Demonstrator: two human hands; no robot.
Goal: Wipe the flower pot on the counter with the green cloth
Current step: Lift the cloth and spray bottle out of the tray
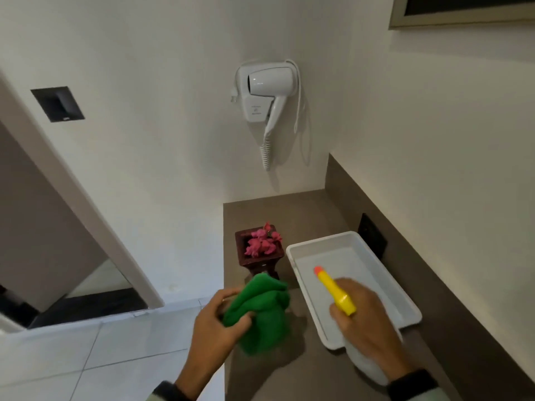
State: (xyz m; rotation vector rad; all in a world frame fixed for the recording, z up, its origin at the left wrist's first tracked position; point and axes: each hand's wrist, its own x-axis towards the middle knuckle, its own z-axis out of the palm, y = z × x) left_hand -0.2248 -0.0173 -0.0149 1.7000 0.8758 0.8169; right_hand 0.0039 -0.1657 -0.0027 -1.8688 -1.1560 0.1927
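A dark red square flower pot [258, 260] with pink flowers [263, 241] stands near the left edge of the brown counter [307, 215]. My left hand [217, 324] grips a bunched green cloth [262, 311], held just in front of the pot and hiding its base. My right hand [363, 316] holds a spray bottle [337, 290] with a yellow head and orange nozzle tip, over the white tray. The bottle's pale body shows below my wrist.
A white plastic tray [411, 309] sits on the counter right of the pot. A black wall socket [372, 234] is on the backsplash behind it. A white wall-mounted hair dryer [267, 91] hangs above. Tiled floor [101, 351] lies left of the counter.
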